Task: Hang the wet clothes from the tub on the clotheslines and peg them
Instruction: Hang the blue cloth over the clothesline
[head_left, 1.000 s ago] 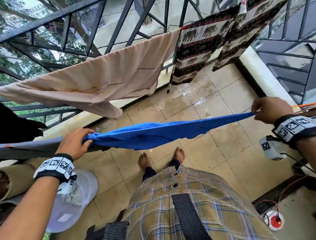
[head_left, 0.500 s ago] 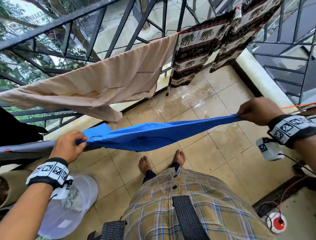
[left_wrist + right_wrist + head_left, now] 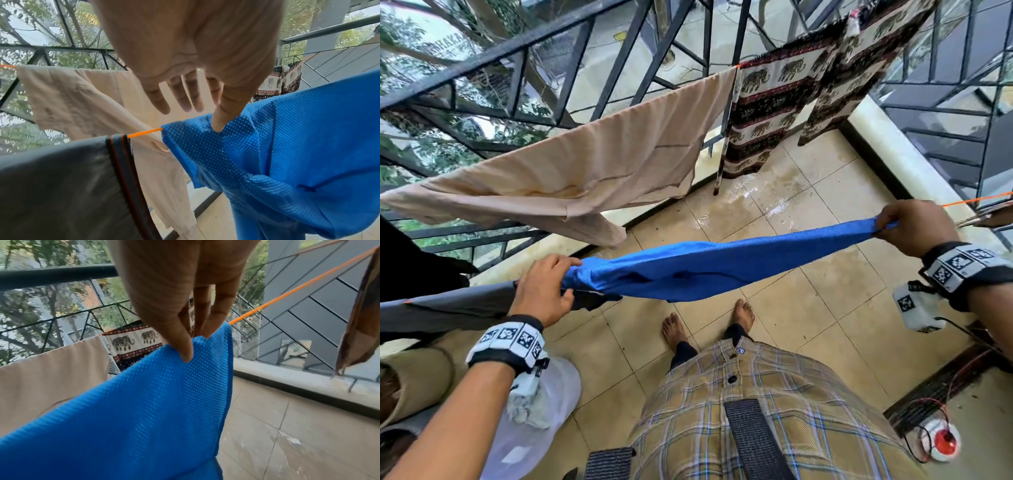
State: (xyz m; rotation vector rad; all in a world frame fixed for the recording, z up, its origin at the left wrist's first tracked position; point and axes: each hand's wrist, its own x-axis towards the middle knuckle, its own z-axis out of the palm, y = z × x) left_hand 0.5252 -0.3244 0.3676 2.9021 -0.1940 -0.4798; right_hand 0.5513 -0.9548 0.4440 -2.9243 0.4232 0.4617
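A blue mesh-knit garment lies stretched along the thin orange clothesline — right hand pinching one end, left hand mostly spread, thumb apparently pressing the other end beside a grey garment.

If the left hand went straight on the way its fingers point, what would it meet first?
Probably the beige garment on the far line: the left hand points its fingers at it past the blue cloth. Depth is unclear.

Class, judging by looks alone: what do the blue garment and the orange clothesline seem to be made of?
Blue garment: apparently synthetic sports mesh, matte with a slight sheen; a regular grid of tiny holes shows. Orange clothesline: probably twisted plastic cord; bright, even colour, with a faint twist visible in the left wrist view.
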